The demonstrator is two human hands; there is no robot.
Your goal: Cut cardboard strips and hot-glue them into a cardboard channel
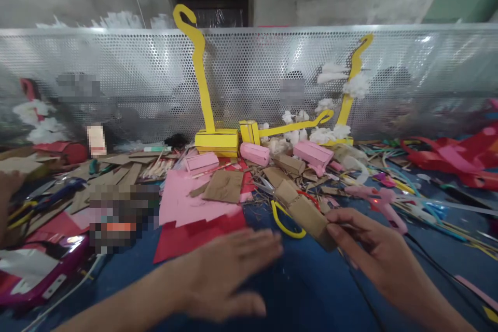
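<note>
My right hand (365, 249) pinches the lower end of a folded brown cardboard strip (309, 215) between thumb and fingers. The strip slants up to the left, over a pair of scissors with yellow and red handles (286, 224). Palm down, my left hand (229, 270) hovers low over the blue table with its fingers stretched out, slightly blurred, and holds nothing. Just beyond it lie a red sheet (175, 241) and a pink sheet (171, 197), with a brown cardboard piece (223, 185) on top. A pink glue gun (383, 202) lies beside my right hand.
Yellow hook-shaped paper pieces on box bases (216, 141) stand along a perforated metal screen (148, 72). Pink paper boxes (313, 153) and cardboard scraps crowd the middle. A purple device (50, 275) with a cable sits at left; a person's hand (10, 184) shows at the far left.
</note>
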